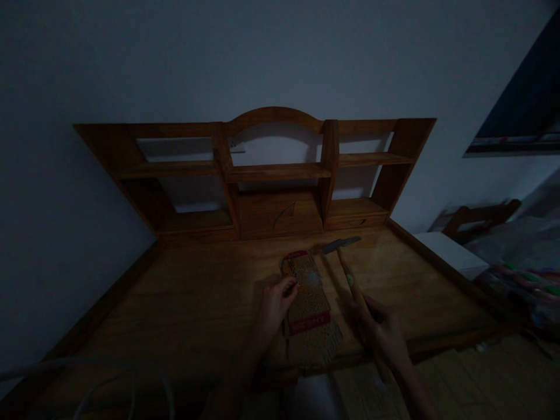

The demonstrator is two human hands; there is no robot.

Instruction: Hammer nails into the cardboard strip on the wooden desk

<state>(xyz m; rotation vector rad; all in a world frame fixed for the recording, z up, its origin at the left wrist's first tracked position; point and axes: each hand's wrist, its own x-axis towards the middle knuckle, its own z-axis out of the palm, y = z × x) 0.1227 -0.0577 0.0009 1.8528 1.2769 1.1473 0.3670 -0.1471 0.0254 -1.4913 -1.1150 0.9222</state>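
Note:
My right hand (pixel 382 329) is wrapped round the wooden handle of a hammer (pixel 351 280). The dark hammer head is raised a little above the desk, on the far side of the hand. In front of me lies a patterned box-like piece (pixel 308 291) with red bands, perhaps cardboard, worn at its edges. Over its left edge, the fingers of my left hand (pixel 279 297) are pinched together. A tiny pale spot shows at those fingertips, too small and dim to name.
The wooden desk (pixel 196 291) has raised side edges, and a shelf unit (pixel 280 172) stands along its back. Pale curved bars (pixel 166 388) cross the lower left. Right of the desk are a white surface (pixel 452 251), a wooden chair back (pixel 481 217) and plastic-wrapped things (pixel 529 280).

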